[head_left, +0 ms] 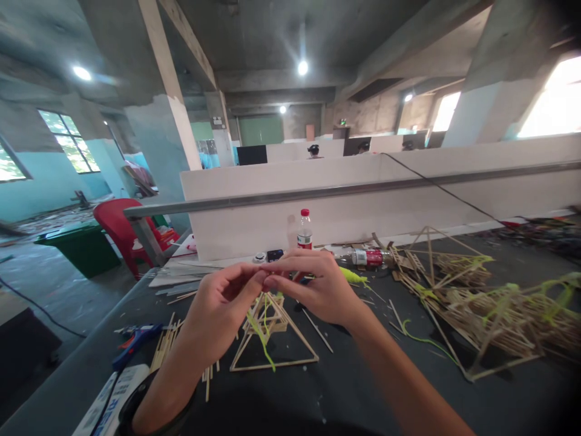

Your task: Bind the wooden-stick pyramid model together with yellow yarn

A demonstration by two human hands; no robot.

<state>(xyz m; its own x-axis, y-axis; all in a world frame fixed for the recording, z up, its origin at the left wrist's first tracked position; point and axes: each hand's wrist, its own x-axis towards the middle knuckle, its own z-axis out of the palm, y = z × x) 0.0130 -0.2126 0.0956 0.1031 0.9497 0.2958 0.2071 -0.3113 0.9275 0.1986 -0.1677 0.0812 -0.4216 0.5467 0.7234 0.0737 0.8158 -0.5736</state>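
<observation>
A small pyramid frame of thin wooden sticks (297, 330) stands on the dark table, with smaller stick pieces inside its upper part. Bright green yarn (261, 339) hangs down its near side from close to the top. Directly over the tip, my left hand (227, 300) and my right hand (318, 284) meet with their thumbs and fingertips pinched together. Whatever sits between the fingertips is hidden, and the tip itself is covered by them.
Loose sticks (166, 345), a blue glue gun (136, 345) and a white box (111, 399) lie at left. An upright bottle (304, 230) and a lying bottle (367, 258) are behind. A heap of stick frames with yarn (499, 321) fills the right.
</observation>
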